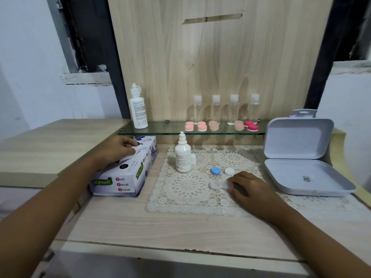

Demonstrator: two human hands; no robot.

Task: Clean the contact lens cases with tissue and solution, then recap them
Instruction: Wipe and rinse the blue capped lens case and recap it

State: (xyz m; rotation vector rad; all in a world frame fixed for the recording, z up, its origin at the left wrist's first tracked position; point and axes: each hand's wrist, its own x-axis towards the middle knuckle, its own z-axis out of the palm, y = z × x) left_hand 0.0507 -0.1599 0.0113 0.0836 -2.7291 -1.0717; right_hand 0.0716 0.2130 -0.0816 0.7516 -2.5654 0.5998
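Resting on top of a tissue box (120, 181) at the person's left, the left hand (118, 150) has its thumb and fingers curled to pinch a white tissue (130, 155) at the box's opening. The right hand (249, 187) lies on a lace mat (186, 189), its fingers curled over the right end of a clear lens case (217, 185), holding it against the mat. The case's left well shows, uncapped. A blue cap (215, 171) and a white cap (229, 171) lie side by side on the mat just behind the case. A white solution bottle (182, 157) stands upright near the mat's far left corner, with what looks like its small cap beside it. An open grey box (301, 157) sits to the right.

The step in hand appears to be fetching tissue for wiping, early in the cleaning. Next, the tissue needs pulling free of the box without tearing, then carrying across to the open wells while the right hand steadies the light case.
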